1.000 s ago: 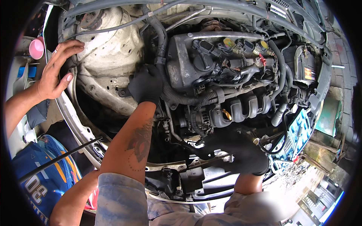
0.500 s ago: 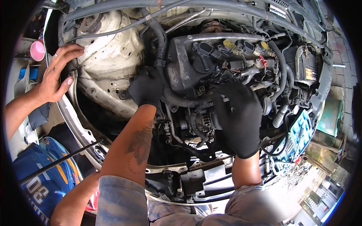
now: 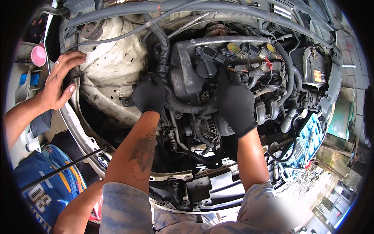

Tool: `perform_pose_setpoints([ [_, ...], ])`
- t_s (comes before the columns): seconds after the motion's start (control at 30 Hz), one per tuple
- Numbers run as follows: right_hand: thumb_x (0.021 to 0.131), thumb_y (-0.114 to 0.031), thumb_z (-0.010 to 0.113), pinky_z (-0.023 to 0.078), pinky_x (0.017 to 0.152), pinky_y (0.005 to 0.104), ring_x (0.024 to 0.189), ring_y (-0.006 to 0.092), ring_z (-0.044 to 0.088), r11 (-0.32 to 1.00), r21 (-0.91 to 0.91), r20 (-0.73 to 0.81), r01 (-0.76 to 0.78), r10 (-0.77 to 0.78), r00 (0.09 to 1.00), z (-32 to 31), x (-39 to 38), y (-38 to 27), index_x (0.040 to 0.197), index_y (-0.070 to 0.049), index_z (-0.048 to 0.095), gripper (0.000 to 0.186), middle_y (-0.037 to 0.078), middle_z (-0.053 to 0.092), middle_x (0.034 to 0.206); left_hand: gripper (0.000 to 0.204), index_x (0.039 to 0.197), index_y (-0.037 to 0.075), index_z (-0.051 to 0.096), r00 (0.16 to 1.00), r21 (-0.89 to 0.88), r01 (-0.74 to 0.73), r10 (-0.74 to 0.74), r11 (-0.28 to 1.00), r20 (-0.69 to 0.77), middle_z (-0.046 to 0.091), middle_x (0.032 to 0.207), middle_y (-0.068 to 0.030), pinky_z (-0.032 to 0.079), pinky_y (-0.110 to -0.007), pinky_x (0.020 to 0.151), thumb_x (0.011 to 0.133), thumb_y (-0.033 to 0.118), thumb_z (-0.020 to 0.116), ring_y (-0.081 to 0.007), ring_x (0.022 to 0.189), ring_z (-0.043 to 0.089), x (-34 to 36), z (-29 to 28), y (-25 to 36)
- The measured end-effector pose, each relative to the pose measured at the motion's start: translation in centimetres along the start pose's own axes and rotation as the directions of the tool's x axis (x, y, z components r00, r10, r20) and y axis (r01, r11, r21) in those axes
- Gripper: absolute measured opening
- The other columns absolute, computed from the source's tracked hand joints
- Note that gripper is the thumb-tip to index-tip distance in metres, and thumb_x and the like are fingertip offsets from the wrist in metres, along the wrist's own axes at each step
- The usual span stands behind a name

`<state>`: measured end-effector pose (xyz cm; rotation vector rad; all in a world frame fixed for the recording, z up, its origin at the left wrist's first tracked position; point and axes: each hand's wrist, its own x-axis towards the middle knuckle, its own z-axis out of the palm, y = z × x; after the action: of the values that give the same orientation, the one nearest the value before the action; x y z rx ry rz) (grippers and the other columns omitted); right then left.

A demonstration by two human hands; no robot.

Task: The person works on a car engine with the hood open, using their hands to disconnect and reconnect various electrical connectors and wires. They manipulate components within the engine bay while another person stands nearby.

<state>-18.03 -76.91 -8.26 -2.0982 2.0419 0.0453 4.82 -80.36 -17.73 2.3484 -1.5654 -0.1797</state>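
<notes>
My left hand (image 3: 149, 93), in a black glove, is closed beside a thick corrugated hose (image 3: 166, 81) at the pale inner body panel (image 3: 109, 74); what it grips is hidden. My right hand (image 3: 235, 106), also gloved, reaches over the engine to just right of the black oil filler cap (image 3: 205, 69), near the wiring below the ignition coils (image 3: 213, 54). Its fingertips are dark against the engine and hard to make out. The engine's top cover (image 3: 183, 78) lies between the hose and the coils.
Another person's bare hand (image 3: 58, 84) rests on the left fender edge. A support rod (image 3: 66, 167) crosses at lower left, near a blue printed cloth (image 3: 46, 187). A battery (image 3: 311, 70) sits at the right, above a blue tool case (image 3: 309, 136). A pink cup (image 3: 38, 55) is far left.
My right hand has moved up from the front lower engine area to the upper middle of the engine. My left hand stays by the hose, shifted very slightly down.
</notes>
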Motion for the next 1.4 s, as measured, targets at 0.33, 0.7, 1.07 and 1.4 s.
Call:
perform_pose_setpoints([
  [0.33,0.090,-0.005,0.070,0.059,0.071,0.0381,0.083,0.0346,0.074,0.604,0.763,-0.259,0.231,-0.043,0.965,-4.3,-6.9,0.8,0.121,-0.001,0.071,0.031,0.019,0.071,0.114,0.047,0.092,0.005,0.071,0.998,0.006,-0.057,0.057,0.998,-0.011,0.073,0.083,-0.0225,0.055,-0.058,0.074,0.102,0.042,0.044,-0.0459,0.079,0.071,0.1,0.8,-1.0],
  [0.7,0.090,-0.014,0.069,0.057,0.081,0.0443,0.090,0.0350,0.073,0.961,0.134,-0.561,0.241,-0.127,0.818,-4.8,1.4,3.5,0.105,-0.006,0.076,0.018,0.016,0.073,0.103,0.048,0.090,0.005,0.072,0.999,0.017,-0.041,0.041,0.999,0.002,0.073,0.083,-0.0229,0.055,-0.058,0.075,0.101,0.042,0.045,-0.0464,0.079,0.071,0.1,1.1,-0.8],
  [1.07,0.100,-0.020,0.061,0.057,0.078,0.0440,0.088,0.0347,0.074,0.896,0.389,-0.331,0.214,-0.081,0.940,-4.8,6.1,5.7,0.104,-0.006,0.075,0.020,0.017,0.076,0.096,0.044,0.088,0.006,0.072,0.999,-0.024,-0.023,0.022,0.999,-0.036,0.073,0.080,-0.0233,0.055,-0.058,0.073,0.100,0.040,0.047,-0.0467,0.076,0.071,0.1,0.9,-0.6],
  [1.4,0.092,-0.014,0.069,0.059,0.079,0.0366,0.085,0.0267,0.076,0.867,0.349,-0.152,0.355,-0.321,0.935,-3.6,6.0,6.2,0.109,-0.012,0.078,0.019,0.015,0.077,0.094,0.043,0.087,0.007,0.072,0.998,0.002,-0.034,0.034,0.999,-0.054,0.072,0.079,-0.0225,0.055,-0.058,0.072,0.100,0.039,0.047,-0.0466,0.075,0.070,0.0,0.6,-0.4],
])
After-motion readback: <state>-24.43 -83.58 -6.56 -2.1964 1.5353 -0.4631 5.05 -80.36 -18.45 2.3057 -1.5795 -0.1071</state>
